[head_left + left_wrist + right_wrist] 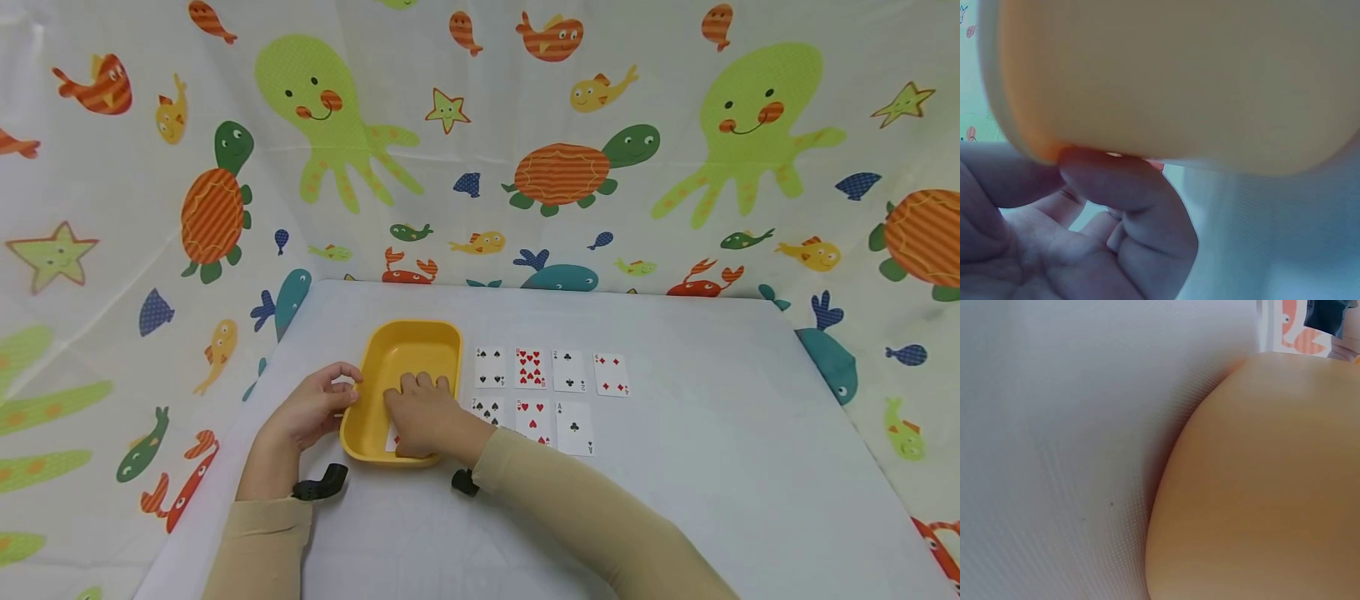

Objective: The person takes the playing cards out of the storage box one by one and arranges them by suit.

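A yellow plastic tray (372, 452) sits on the table, left of the cards. With its thumb and curled fingers, my left hand (321, 402) pinches the tray's left edge; the left wrist view shows the fingers (1129, 181) against the tray wall (1166, 81). My right hand (427, 414) reaches down inside the tray, its fingers bent and their tips hidden. Partly under it is a playing card (391, 438) with a red diamond mark. In the right wrist view the tray's outside (1260, 487) fills most of the frame, and that hand is out of sight.
Right of the tray, face-up cards lie in two rows. The upper row ends with the four of diamonds (612, 375), the lower with the ace of clubs (574, 428). A patterned curtain (465, 167) hangs behind the white table (712, 433).
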Tool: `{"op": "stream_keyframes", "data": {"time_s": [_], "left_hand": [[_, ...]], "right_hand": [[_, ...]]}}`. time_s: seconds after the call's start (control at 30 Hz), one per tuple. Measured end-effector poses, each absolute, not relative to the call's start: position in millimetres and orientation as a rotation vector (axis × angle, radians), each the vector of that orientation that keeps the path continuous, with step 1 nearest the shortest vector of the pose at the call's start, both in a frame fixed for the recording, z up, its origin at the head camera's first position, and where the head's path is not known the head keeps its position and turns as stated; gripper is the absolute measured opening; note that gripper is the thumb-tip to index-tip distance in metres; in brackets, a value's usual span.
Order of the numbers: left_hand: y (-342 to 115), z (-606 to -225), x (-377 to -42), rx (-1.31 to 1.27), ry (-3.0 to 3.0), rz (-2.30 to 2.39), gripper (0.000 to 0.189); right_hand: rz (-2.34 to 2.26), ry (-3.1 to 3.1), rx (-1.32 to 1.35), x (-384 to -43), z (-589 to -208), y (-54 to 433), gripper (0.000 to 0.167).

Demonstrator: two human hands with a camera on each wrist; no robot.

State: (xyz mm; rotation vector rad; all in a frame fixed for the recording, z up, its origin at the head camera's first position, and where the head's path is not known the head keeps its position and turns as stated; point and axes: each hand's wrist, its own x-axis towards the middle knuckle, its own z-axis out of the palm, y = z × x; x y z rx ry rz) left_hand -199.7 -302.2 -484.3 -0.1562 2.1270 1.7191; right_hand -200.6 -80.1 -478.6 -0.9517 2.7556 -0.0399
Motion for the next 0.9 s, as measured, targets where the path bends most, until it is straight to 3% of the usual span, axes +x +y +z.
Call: {"op": "stream_keyframes", "data": {"time_s": [0.53,0.9], "left_hand": [[-301.5,-486.1,-200.2,-0.156,2.121,1.723,0.029],[-302.2,-484.7,-200.0,-0.153,2.116,1.720,0.027]], "right_hand": [[-0.072,2.788,-1.038,-205.0,-487.2,-79.2,0.081],[-0.200,2.819,-1.049,-204.7,-484.5,-76.9,0.080]]}}
